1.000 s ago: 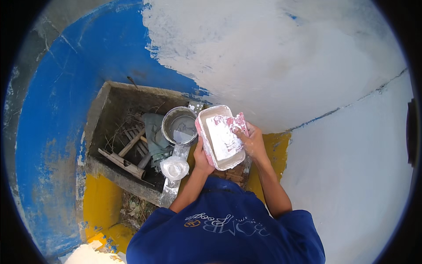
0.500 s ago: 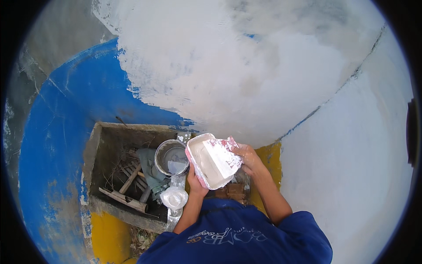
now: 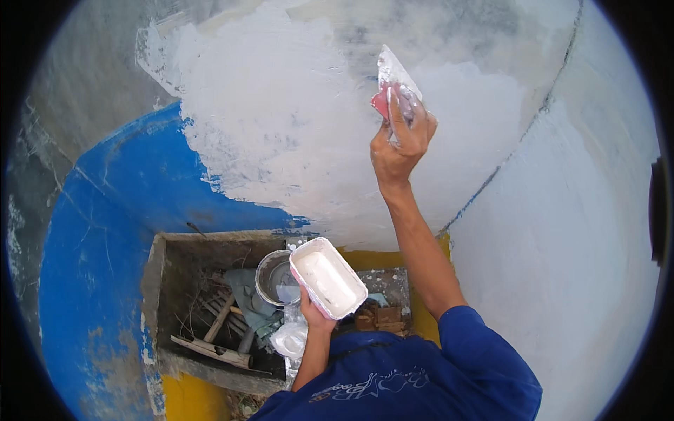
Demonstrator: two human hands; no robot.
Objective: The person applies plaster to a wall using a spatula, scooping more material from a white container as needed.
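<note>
My left hand [image 3: 318, 316] grips a rectangular pink-and-white tub [image 3: 328, 277] by its near left side, close to my body. White paste coats the tub's inside. Up ahead, my arm stretched out, my right hand [image 3: 404, 144] is closed round the pinkish-red handle of a putty knife [image 3: 397, 77], its wide blade smeared white. The blade lies at or very near the wall [image 3: 281, 119], where white filler covers part of bare grey plaster; whether it touches I cannot tell. Left of the tub stands a round bucket [image 3: 275, 277] with greyish liquid and a pale flat piece in it.
A concrete trough [image 3: 158, 281] at lower left holds sticks, a hammer-like wooden tool [image 3: 217, 323] and a grey-green cloth [image 3: 249, 302]. A white plastic bag [image 3: 290, 339] lies by my left forearm. Reddish bricks [image 3: 382, 319] sit beside my body. A blue-painted wall [image 3: 105, 224] curves at left.
My right hand has carried the putty knife from over the tub up and forward to the wall. The tub stays in my left hand, tilted a little differently. The view has shifted slightly.
</note>
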